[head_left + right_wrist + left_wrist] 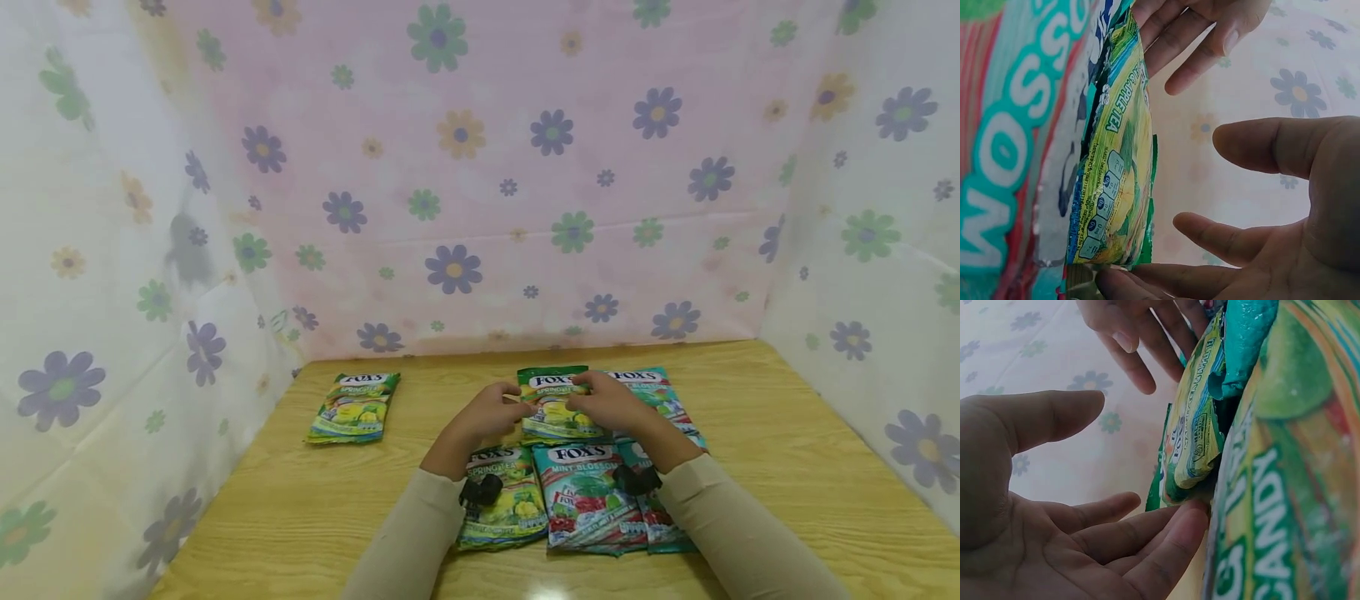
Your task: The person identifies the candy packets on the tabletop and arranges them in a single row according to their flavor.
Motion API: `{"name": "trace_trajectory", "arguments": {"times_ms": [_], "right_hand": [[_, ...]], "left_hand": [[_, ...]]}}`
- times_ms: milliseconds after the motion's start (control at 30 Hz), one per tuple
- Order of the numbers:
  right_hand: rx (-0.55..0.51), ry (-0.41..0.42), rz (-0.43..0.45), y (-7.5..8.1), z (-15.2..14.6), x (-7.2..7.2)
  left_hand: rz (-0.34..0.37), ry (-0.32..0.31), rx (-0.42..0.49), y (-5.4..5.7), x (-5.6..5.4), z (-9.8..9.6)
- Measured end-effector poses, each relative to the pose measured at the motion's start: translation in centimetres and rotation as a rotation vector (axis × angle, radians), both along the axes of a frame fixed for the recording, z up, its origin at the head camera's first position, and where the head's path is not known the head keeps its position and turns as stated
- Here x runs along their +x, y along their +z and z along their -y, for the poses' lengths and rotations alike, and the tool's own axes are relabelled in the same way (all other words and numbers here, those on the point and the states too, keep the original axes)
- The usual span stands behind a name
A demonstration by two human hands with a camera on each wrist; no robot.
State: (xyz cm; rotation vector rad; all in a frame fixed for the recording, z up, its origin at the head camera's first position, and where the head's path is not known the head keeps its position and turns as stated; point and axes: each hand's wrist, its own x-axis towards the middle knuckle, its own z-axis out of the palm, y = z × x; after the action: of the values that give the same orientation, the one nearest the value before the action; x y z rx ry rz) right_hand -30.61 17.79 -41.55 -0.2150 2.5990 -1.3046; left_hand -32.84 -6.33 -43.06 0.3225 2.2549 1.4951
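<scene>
A green and yellow candy bag lies in the back row between my two hands. My left hand is at its left side, thumb raised and fingers loosely extended; in the left wrist view the fingertips reach the bag's lower edge. On the other side, my right hand has its thumb apart from the bag, with lower fingertips close by the bag's edge in the right wrist view. Neither hand is closed around the bag. Nearer my body lie another green and yellow bag and a teal mint candy bag.
A separate green and yellow bag lies at the table's far left. Partly behind my right hand is a teal bag, with another teal bag at the front right. A flowered cloth encloses the wooden table.
</scene>
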Motion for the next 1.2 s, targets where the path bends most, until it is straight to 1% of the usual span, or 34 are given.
{"name": "trace_trajectory", "arguments": {"times_ms": [167, 400, 600, 767, 967, 1200], "right_hand": [[0.004, -0.002, 0.026, -0.22, -0.21, -0.05], [-0.006, -0.014, 0.047, -0.49, -0.44, -0.19], [-0.013, -0.001, 0.03, -0.56, -0.41, -0.46], [-0.038, -0.007, 0.026, -0.51, -0.44, -0.73], [-0.027, -0.029, 0.001, -0.29, -0.52, -0.8], [-0.126, -0.038, 0.043, -0.04, -0.34, -0.77]], "left_hand": [[0.005, -0.015, 0.03, -0.15, 0.0, -0.17], [0.019, 0.008, 0.049, -0.11, 0.29, -0.39], [0.005, 0.009, 0.069, -0.08, 0.32, -0.26], [0.004, 0.013, 0.09, -0.08, 0.14, -0.1], [-0.004, 0.027, 0.102, 0.11, 0.01, -0.12], [-0.023, 0.044, 0.099, 0.34, 0.01, -0.02]]}}
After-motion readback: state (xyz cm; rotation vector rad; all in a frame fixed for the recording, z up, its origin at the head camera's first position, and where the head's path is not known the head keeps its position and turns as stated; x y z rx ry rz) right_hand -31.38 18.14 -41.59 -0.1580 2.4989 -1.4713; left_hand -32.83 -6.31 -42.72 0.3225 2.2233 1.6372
